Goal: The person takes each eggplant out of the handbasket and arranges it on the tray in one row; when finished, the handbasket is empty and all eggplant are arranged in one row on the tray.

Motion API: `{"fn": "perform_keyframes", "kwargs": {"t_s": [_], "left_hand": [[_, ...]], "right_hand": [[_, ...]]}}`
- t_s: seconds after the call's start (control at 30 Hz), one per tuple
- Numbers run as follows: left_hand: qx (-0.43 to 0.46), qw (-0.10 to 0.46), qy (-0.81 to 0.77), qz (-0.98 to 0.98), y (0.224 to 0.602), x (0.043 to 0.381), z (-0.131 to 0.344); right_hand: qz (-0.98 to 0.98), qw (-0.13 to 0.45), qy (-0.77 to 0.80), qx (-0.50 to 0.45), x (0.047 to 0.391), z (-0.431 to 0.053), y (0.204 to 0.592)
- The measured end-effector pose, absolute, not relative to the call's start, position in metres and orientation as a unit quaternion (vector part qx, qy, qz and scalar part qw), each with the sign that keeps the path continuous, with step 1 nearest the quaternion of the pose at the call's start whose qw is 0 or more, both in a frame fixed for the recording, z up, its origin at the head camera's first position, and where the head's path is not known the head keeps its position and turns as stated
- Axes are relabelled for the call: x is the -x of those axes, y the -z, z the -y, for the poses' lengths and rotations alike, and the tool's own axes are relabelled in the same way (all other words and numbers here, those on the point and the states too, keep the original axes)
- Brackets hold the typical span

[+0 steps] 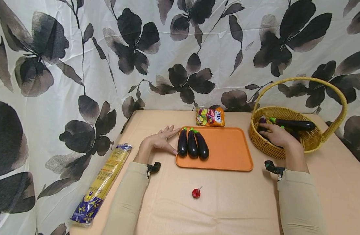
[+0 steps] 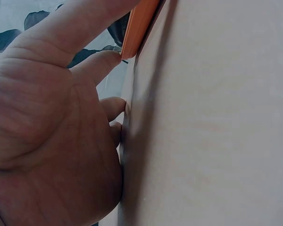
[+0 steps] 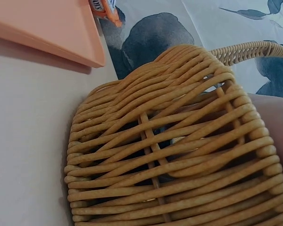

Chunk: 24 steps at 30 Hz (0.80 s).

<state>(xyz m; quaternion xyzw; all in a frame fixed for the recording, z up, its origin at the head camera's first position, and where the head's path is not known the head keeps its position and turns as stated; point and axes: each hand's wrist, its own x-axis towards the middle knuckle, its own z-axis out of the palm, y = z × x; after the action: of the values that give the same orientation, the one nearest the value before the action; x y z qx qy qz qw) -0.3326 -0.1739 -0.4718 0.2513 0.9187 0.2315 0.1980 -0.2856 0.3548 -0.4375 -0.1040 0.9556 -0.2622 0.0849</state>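
Note:
Three dark eggplants (image 1: 192,145) with green stem ends lie side by side on the left of an orange tray (image 1: 227,150). My left hand (image 1: 160,141) is at the tray's left edge, its fingers extended and thumb beside the nearest eggplant. In the left wrist view a fingertip touches the tray's side. My right hand (image 1: 278,135) reaches into a yellow wicker basket (image 1: 265,148), its fingers over a dark eggplant (image 1: 262,120); whether they close round it is hidden. Another eggplant (image 1: 297,124) lies across the basket's back, and one more shows partly beneath the hand.
A colourful candy bag (image 1: 210,117) lies behind the tray. One red-wrapped lollipop (image 1: 196,193) is on the table (image 1: 227,209) in front. A long spaghetti packet (image 1: 102,184) lies along the left table edge. The basket's tall handle (image 1: 303,78) arches above it.

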Motion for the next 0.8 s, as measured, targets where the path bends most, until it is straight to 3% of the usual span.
{"fn": "perform_keyframes", "kwargs": {"t_s": [0.57, 0.8], "left_hand": [[-0.254, 0.196, -0.226, -0.920, 0.4722, 0.3324, 0.1740], [-0.252, 0.198, -0.231, -0.919, 0.4724, 0.3328, 0.1738]], "right_hand": [[-0.950, 0.076, 0.288, 0.096, 0.2847, -0.3567, 0.4392], [-0.936, 0.027, 0.347, 0.058, 0.2828, -0.3612, 0.4409]]}}
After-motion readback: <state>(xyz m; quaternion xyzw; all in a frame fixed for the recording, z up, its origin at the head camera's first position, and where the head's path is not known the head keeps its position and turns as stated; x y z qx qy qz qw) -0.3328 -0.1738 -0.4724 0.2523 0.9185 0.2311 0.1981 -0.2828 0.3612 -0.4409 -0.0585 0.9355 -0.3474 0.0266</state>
